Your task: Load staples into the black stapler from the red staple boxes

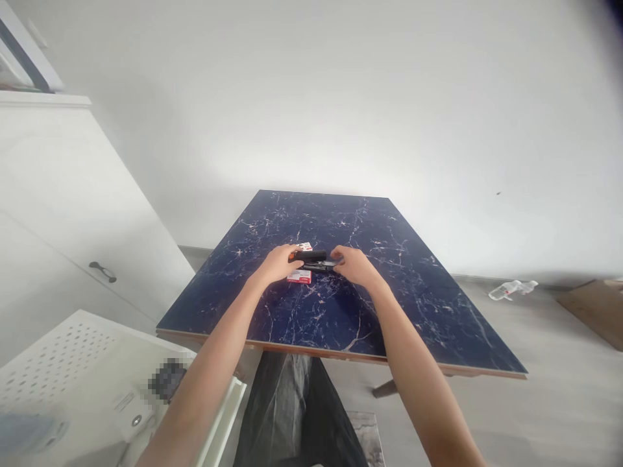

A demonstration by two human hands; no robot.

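A black stapler lies over the dark blue marbled tabletop, its upper arm raised from its base and a metal rail showing between them. My left hand is closed round the stapler's left end, where a bit of orange shows. At the opposite end, the curled thumb and fingers of my right hand are on the lower part; exactly what the fingertips pinch is too small to tell. A small red and white box sits just in front of the stapler. Behind it, partly hidden, is another red and white box or card.
The table stands against a white wall. On the left are a white cabinet and a low white unit with a blurred-out dark object on it. A clear plastic bottle and a cardboard box lie on the floor at right.
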